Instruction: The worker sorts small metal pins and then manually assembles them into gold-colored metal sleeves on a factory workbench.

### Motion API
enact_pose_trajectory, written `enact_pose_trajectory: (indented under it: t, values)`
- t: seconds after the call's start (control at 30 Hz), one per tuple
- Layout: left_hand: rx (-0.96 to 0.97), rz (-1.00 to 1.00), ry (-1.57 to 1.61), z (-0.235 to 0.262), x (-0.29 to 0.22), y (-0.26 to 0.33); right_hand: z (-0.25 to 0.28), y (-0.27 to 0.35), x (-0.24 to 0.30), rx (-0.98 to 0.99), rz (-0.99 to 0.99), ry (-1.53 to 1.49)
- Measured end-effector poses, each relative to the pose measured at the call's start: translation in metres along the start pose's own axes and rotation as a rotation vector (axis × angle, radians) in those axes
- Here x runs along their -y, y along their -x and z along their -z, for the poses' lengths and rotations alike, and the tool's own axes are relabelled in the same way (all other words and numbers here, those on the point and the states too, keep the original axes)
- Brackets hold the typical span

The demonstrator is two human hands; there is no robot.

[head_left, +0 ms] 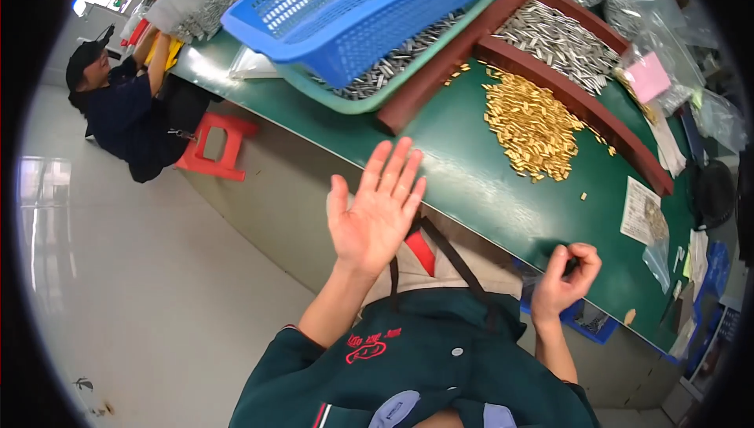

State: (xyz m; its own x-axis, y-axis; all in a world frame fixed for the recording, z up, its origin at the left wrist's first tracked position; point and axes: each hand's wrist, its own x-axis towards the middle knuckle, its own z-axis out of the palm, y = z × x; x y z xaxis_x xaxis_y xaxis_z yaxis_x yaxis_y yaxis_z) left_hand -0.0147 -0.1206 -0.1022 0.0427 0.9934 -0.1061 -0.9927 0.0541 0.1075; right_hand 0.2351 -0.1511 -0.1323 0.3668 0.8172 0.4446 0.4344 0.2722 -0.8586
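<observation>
My left hand (373, 216) is raised palm up beside the table's near edge, its fingers stretched out and nothing on the palm. At the right, my right hand (563, 280) hovers at the same edge with its fingers curled in toward the thumb. A dark patch shows between them, and I cannot make out whether it is an object or shadow. Beyond my hands a heap of small brass-coloured metal pieces (534, 126) lies on the green tabletop (448, 153). One loose brass-coloured piece (583, 196) lies apart, closer to my right hand.
Dark red wooden bars (581, 102) fence off a pile of silver metal pins (554, 43). A blue basket (338, 27) sits tilted in a green basket (369, 104) of silver pieces. A seated person (126, 106) works at left beside a red stool (216, 145).
</observation>
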Motion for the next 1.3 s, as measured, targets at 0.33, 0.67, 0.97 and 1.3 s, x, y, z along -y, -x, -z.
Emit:
enact_pose_trajectory:
  t: [0.33, 0.67, 0.97, 1.3]
  values:
    - [0.134, 0.244, -0.075, -0.016, 0.066, -0.005, 0.005, -0.013, 0.008, 0.111, 0.169, -0.005]
    - [0.297, 0.131, -0.269, 0.0, 0.038, -0.005, 0.126, -0.238, 0.007, 0.361, 0.201, 0.569]
    - [0.217, -0.047, -0.284, 0.003, 0.032, 0.003, 0.122, -0.347, -0.156, 0.507, 0.186, 1.085]
    - [0.027, -0.134, -0.306, -0.013, 0.079, 0.005, 0.113, -0.365, -0.161, 0.647, 0.0, 1.052]
